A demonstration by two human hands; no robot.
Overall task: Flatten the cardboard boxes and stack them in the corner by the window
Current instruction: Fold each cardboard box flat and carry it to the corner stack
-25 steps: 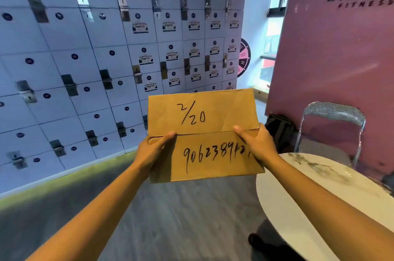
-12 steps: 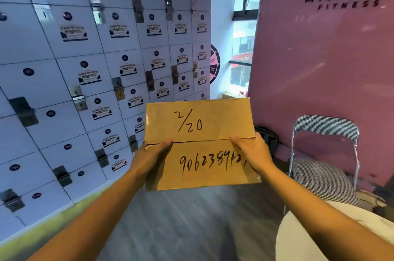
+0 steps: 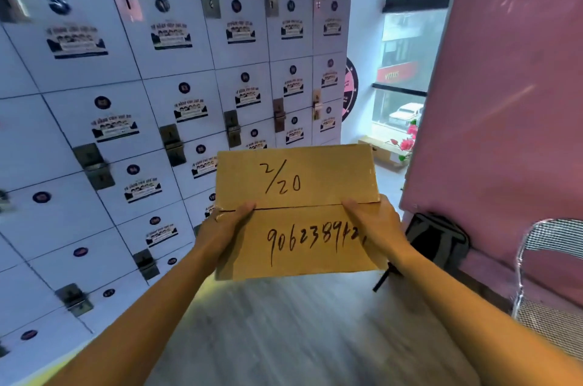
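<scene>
Head cam view looking down over two bare forearms, and both hands are holding one flattened cardboard box (image 3: pixel 296 212) out in front at about chest level, above the grey floor (image 3: pixel 284 322). Left hand (image 3: pixel 220 228) grips the left edge with the thumb curled over the front face right at the seam between the two flaps, fingers hidden behind. Right hand (image 3: pixel 375 225) does the same on the right edge, thumb lying on the front along that seam. The box faces the camera, with "2/20" scrawled in black marker on the upper flap and a long number starting "9062389" on the lower one; the last digits sit under the right hand. Off to the left there's a wall of white lockers (image 3: pixel 157 86) with little stickers and metal latches. Straight ahead past the box is the window (image 3: pixel 407 70), and down on the floor in that corner you can see another bit of cardboard (image 3: pixel 378 150) next to some pink flowers (image 3: pixel 408 141). Pink wall (image 3: pixel 504 86) on the right, a black bag (image 3: pixel 438 240) sitting at its base, and a metal folding chair (image 3: pixel 552 259) at the far right edge.
</scene>
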